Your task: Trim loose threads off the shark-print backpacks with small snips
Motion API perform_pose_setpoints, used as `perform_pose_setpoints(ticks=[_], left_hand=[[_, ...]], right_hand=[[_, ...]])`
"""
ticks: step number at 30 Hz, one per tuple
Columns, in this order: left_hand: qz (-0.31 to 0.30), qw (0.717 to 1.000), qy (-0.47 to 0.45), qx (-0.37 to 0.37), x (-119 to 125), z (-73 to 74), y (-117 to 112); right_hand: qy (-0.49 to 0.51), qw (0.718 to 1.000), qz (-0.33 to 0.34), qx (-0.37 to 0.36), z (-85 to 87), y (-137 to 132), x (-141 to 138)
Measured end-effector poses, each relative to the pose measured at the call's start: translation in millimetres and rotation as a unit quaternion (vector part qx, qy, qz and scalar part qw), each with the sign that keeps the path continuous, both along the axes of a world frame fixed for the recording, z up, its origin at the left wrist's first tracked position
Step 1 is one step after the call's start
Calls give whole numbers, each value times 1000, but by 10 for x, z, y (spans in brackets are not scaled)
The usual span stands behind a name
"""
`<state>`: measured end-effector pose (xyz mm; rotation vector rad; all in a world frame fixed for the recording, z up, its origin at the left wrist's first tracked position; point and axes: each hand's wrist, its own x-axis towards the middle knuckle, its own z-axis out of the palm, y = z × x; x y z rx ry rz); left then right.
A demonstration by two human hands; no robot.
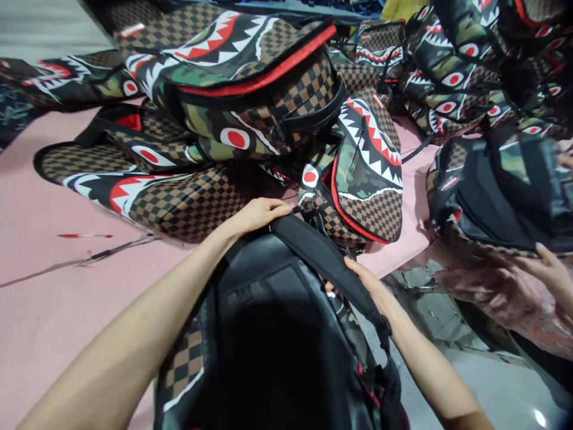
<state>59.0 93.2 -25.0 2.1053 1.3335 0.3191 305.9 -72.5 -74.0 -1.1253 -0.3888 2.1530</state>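
A black-backed backpack (268, 322) with checkered and camouflage sides lies face down in front of me at the table's edge. My left hand (257, 215) rests on its top end, fingers curled over the upper edge by the strap's root. My right hand (369, 286) is closed on the black padded shoulder strap (322, 254), thumb on top and fingers under it.
A heap of shark-mouth backpacks (268, 101) covers the pink table (40, 298) behind the one I hold. A red pen (85, 236) lies on the table at left. At right another person's hand (553, 272) touches a black backpack (492, 197). Grey floor shows lower right.
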Motion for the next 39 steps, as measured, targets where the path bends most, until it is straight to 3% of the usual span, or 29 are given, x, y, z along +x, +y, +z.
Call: perform_pose_setpoints(ticks=[3,5,6,9,11,14,17,19,21,24,28,31,35,39], left_hand=[[96,983,31,151,-187,85,-438],[141,959,100,225,-276,104,-918],[134,952,138,238,-301,93,-1208],[133,933,229,245,-326,-13,-2168],[137,929,273,207,-372,-102,-2744],[231,924,270,137,-583,-168,-3208],[339,920,172,92,-936,-93,-3056],[410,905,85,76,-1183,0,-2731],[461,886,-37,12,-1365,61,-2388],[496,842,-201,-74,-1433,34,-2057],[507,782,-342,-123,-1387,-45,-2022],[518,705,-442,-198,-1478,-66,-2063],[482,608,-556,-298,-1653,-173,-2036],[449,566,-595,-352,-1709,-271,-2011]], right_hand=[[8,1000,3,-26,11,-31,12],[15,999,3,-33,15,-49,16],[20,999,3,-33,12,-56,17],[32,999,0,-28,-7,-72,13],[31,999,-3,-28,-12,-84,9],[15,999,-8,-40,6,-114,3],[-21,998,-11,-53,14,-142,-4],[-43,997,-10,-56,-13,-137,-6],[-59,997,-12,-49,-63,-120,-5],[-80,996,-21,-29,-134,-110,4],[-106,994,-25,-29,-120,-139,-2],[-127,990,-24,-64,-59,-138,-25],[-132,988,-25,-73,-23,-113,-35],[-145,987,-19,-60,-15,-122,-32]])
